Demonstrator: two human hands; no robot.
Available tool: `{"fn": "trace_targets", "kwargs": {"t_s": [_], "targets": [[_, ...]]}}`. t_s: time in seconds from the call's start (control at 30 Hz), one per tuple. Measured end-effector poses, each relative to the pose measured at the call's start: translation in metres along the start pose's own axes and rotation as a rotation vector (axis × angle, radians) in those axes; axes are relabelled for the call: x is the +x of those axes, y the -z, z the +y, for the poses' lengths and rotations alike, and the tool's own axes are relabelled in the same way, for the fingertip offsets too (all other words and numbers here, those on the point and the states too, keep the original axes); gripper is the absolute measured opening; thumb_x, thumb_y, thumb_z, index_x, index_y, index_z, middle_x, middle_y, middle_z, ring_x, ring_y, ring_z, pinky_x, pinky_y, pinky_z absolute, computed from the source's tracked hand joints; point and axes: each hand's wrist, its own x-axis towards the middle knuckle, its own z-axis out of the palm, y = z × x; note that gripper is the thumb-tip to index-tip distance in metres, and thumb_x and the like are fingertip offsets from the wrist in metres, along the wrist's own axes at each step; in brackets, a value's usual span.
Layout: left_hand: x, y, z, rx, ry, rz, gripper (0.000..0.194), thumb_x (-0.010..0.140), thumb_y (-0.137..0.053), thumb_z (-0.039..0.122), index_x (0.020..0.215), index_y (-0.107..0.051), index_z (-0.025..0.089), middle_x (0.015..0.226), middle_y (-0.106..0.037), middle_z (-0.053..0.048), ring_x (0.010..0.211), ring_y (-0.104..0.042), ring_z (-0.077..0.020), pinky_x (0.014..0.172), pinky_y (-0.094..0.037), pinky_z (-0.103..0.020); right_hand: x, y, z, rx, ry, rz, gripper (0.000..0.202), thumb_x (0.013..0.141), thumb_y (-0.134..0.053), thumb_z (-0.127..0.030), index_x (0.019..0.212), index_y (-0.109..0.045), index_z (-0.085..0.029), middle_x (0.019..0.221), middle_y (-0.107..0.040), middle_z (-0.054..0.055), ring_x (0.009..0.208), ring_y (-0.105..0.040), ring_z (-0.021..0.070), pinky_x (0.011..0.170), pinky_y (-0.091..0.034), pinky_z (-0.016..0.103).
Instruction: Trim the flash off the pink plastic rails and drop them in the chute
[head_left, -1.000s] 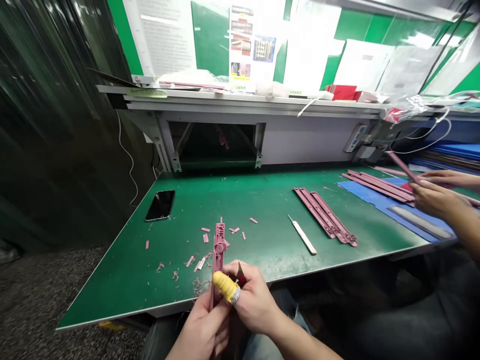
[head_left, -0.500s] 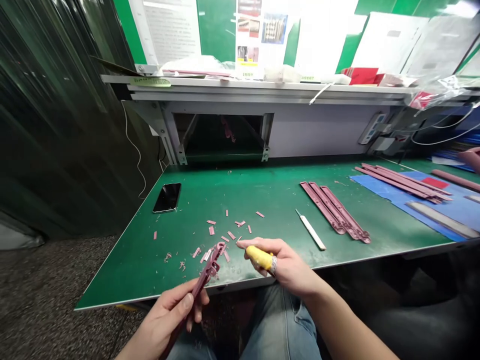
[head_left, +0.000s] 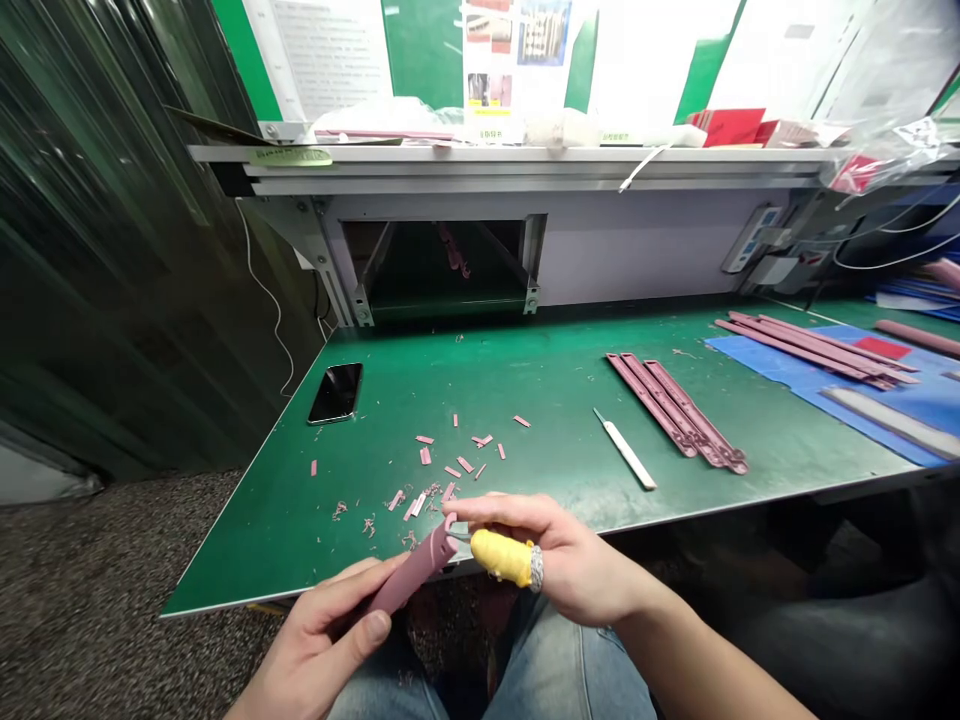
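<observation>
My left hand (head_left: 322, 630) is closed around a long pink plastic strip (head_left: 416, 575), its smooth rounded side up and its far end pointing away from me. At that end is my right hand (head_left: 555, 550), whose thumb wears a yellow finger cover (head_left: 501, 557). A thin grey blade (head_left: 459, 537) shows between this thumb and the strip's end; the rest of it is hidden in the fingers. My right index finger reaches over the tip of the strip. Just beyond lie small pink offcuts (head_left: 425, 456) and curled shavings (head_left: 369, 527) on the green table (head_left: 540, 380).
A white-handled knife (head_left: 628, 455) lies right of my hands, near several pink strips (head_left: 675, 410). More strips rest on a blue sheet (head_left: 795, 365) at the right. A phone (head_left: 335, 393) lies at left. Behind stands a shelf (head_left: 450, 170) above an opening with a chute (head_left: 450, 290).
The strip has been turned, so its smooth side now faces up instead of its hollow, detailed side. My right hand has moved left and down to meet its end.
</observation>
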Motion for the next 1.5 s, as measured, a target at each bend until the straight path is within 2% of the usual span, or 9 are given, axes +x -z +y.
{"fn": "trace_targets", "kwargs": {"t_s": [0.3, 0.5, 0.57, 0.73, 0.9, 1.07, 1.2, 1.33, 1.5], "targets": [[-0.008, -0.017, 0.016, 0.317, -0.494, 0.670, 0.041, 0.071, -0.072, 0.010, 0.104, -0.072, 0.035, 0.093, -0.070, -0.001, 0.079, -0.063, -0.0189, 0.075, -0.048, -0.029, -0.007, -0.016, -0.011, -0.187, 0.098, 0.154, 0.036, 0.095, -0.047, -0.020, 0.126, -0.057, -0.036, 0.124, -0.058, 0.000, 0.113, -0.053, 0.0149, 0.100, -0.040, 0.031], [-0.010, 0.013, 0.005, 0.652, -0.727, 0.734, 0.055, 0.066, -0.073, 0.003, 0.111, -0.069, 0.036, 0.088, -0.072, -0.001, 0.079, -0.062, -0.0209, 0.075, -0.045, -0.034, -0.007, -0.012, -0.011, -0.044, -0.171, -0.016, 0.039, 0.096, -0.046, -0.032, 0.135, -0.049, -0.036, 0.104, -0.063, 0.001, 0.065, -0.053, 0.0077, 0.058, -0.044, 0.020], [-0.012, 0.020, 0.004, 0.700, -0.754, 0.709, 0.054, 0.064, -0.075, 0.004, 0.108, -0.070, 0.036, 0.088, -0.073, -0.002, 0.078, -0.063, -0.0222, 0.075, -0.045, -0.036, -0.006, -0.011, -0.010, -0.050, -0.177, -0.040, 0.040, 0.095, -0.047, -0.031, 0.135, -0.049, -0.035, 0.099, -0.063, 0.001, 0.065, -0.051, 0.0078, 0.059, -0.044, 0.020], [-0.015, 0.007, 0.021, 0.477, -0.534, 0.709, 0.029, 0.068, -0.074, 0.012, 0.088, -0.077, 0.032, 0.080, -0.073, -0.002, 0.077, -0.063, -0.0219, 0.077, -0.045, -0.034, 0.002, -0.002, -0.008, -0.508, -0.013, 0.158, 0.042, 0.091, -0.045, -0.013, 0.124, -0.059, -0.035, 0.109, -0.060, 0.002, 0.101, -0.053, 0.0163, 0.094, -0.041, 0.035], [-0.008, -0.023, 0.035, -0.055, 0.007, 0.590, 0.049, 0.062, -0.081, 0.036, 0.108, -0.070, 0.026, 0.089, -0.070, -0.004, 0.077, -0.063, -0.0208, 0.068, -0.051, -0.027, 0.008, 0.010, 0.006, -0.532, -0.002, 0.214, 0.041, 0.090, -0.053, -0.027, 0.131, -0.054, -0.031, 0.101, -0.061, 0.004, 0.092, -0.055, 0.0175, 0.086, -0.046, 0.035], [0.008, -0.048, 0.033, -0.667, 0.496, 0.419, 0.051, 0.071, -0.069, 0.054, 0.109, -0.063, 0.020, 0.053, -0.046, 0.006, 0.042, -0.039, -0.0075, 0.037, -0.033, -0.017, 0.011, 0.003, 0.033, -0.474, 0.099, 0.188, 0.035, 0.098, -0.039, -0.028, 0.129, -0.054, -0.023, 0.095, -0.065, 0.004, 0.089, -0.060, 0.0148, 0.080, -0.046, 0.029], [0.015, -0.065, 0.028, -0.809, 0.540, 0.363, 0.040, 0.071, -0.072, 0.051, 0.095, -0.062, 0.020, 0.053, -0.040, 0.008, 0.041, -0.033, -0.0038, 0.037, -0.029, -0.014, 0.027, 0.002, 0.043, -0.859, 0.213, 0.221, 0.027, 0.094, -0.048, -0.037, 0.108, -0.062, -0.019, 0.098, -0.067, 0.005, 0.088, -0.061, 0.0164, 0.077, -0.042, 0.026], [0.015, -0.071, 0.025, -0.787, 0.525, 0.319, 0.039, 0.068, -0.073, 0.052, 0.080, -0.059, 0.018, 0.053, -0.041, 0.008, 0.042, -0.032, -0.0038, 0.037, -0.028, -0.015, 0.045, 0.009, 0.039, -1.317, 0.154, 0.264, 0.033, 0.090, -0.052, -0.049, 0.084, -0.060, -0.017, 0.077, -0.064, 0.005, 0.067, -0.056, 0.0159, 0.057, -0.032, 0.024], [0.013, -0.070, 0.027, -0.745, 0.491, 0.300, 0.037, 0.070, -0.072, 0.052, 0.081, -0.060, 0.018, 0.053, -0.040, 0.007, 0.044, -0.031, -0.0042, 0.039, -0.027, -0.016, 0.048, 0.009, 0.031, -1.507, 0.132, 0.241, 0.029, 0.091, -0.053, -0.042, 0.075, -0.054, -0.017, 0.070, -0.059, 0.001, 0.056, -0.047, 0.0121, 0.050, -0.020, 0.026]]}}
